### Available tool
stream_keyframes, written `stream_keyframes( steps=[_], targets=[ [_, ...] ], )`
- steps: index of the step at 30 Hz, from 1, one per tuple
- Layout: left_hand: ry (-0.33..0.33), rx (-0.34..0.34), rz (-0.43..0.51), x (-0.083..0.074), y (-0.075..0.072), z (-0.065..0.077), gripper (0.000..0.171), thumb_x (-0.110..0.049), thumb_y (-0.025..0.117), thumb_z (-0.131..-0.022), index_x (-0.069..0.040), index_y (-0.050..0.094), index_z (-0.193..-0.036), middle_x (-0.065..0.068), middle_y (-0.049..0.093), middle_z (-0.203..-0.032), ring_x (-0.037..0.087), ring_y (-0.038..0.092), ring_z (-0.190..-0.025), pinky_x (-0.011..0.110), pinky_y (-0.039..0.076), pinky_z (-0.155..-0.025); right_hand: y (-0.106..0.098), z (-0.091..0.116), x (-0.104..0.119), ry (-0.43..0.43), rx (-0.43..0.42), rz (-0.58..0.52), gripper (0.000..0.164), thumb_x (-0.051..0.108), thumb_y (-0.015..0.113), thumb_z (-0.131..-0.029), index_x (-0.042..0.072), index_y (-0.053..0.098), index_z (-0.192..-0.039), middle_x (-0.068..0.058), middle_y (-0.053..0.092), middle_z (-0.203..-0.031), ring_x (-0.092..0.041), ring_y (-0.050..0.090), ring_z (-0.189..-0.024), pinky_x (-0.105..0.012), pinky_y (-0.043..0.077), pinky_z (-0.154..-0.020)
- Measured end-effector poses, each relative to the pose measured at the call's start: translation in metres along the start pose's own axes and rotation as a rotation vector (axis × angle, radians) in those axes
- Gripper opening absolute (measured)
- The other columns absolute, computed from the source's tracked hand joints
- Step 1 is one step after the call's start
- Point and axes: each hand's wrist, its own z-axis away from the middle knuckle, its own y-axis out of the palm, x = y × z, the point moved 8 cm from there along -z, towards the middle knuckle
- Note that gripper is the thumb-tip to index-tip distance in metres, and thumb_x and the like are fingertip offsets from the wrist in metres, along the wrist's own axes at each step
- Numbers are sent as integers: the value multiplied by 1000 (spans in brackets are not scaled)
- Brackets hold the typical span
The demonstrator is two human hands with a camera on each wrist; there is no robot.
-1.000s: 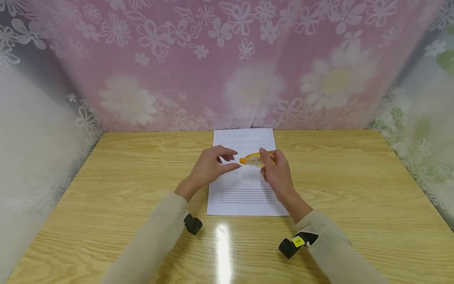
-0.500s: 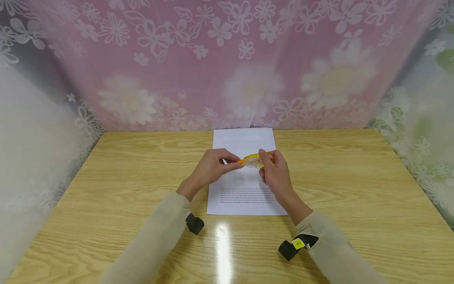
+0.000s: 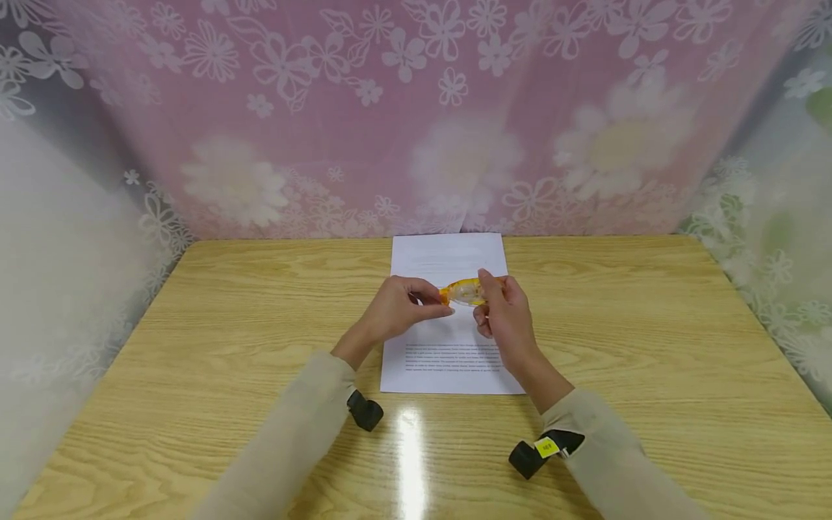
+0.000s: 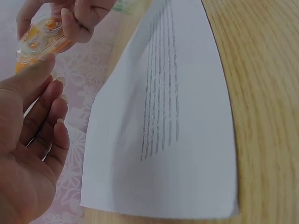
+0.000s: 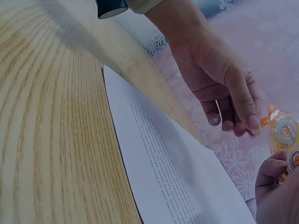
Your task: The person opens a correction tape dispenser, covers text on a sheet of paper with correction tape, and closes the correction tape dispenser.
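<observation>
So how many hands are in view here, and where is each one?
2. The left hand is at the orange tip of the tape dispenser, contact unclear; the right hand grips the dispenser's other end. No further hand shows.

Indoors, curtained-off recording booth with desk-type setup; whether home or office, cannot tell. Pink floral curtain (image 3: 338, 137) across top of head view, pale flower-print curtains at far left (image 3: 58, 245) and far right (image 3: 773, 245), walling in three sides. Wood-grain table (image 3: 247, 310) fills middle and bottom; bright glare streak (image 3: 411, 462) at lower middle. Black wrist devices (image 3: 365, 412) on sleeves, lower centre, fit a recording rig. Printed paper (image 3: 448, 379) and orange see-through dispenser (image 3: 464, 292), centre, look like stationery.
</observation>
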Motion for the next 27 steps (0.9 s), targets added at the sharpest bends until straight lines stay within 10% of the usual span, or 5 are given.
stream_keyframes(
  steps=[12, 21, 27],
  targets=[
    [-14, 26, 69, 2, 6, -1, 31, -25, 81, -78, -11, 71, -104, 4, 68, -94, 22, 63, -85, 32, 51, -72, 0, 0, -1, 20, -45, -74, 50, 48, 66, -87, 9, 44, -110, -2, 51, -75, -9, 41, -51, -18, 30, -43],
    [23, 216, -596, 35, -17, 27, 107, -68, 77, -62, -21, 36, -149, 2, 12, -159, 26, 9, -143, 55, 19, -109, -14, -2, -14, 106, -71, -245, 43, 43, 69, -87, 10, 46, -102, 1, 47, -77, -7, 38, -52, -17, 26, -43],
    [50, 362, -778, 50, -9, 46, 126, -85, 65, -53, -26, 20, -154, 3, 4, -160, 23, -3, -145, 49, 5, -113, -16, 0, -39, 183, -60, -164, 43, 49, 62, -90, 12, 43, -101, 2, 40, -74, -6, 34, -51, -18, 25, -43]
  ],
)
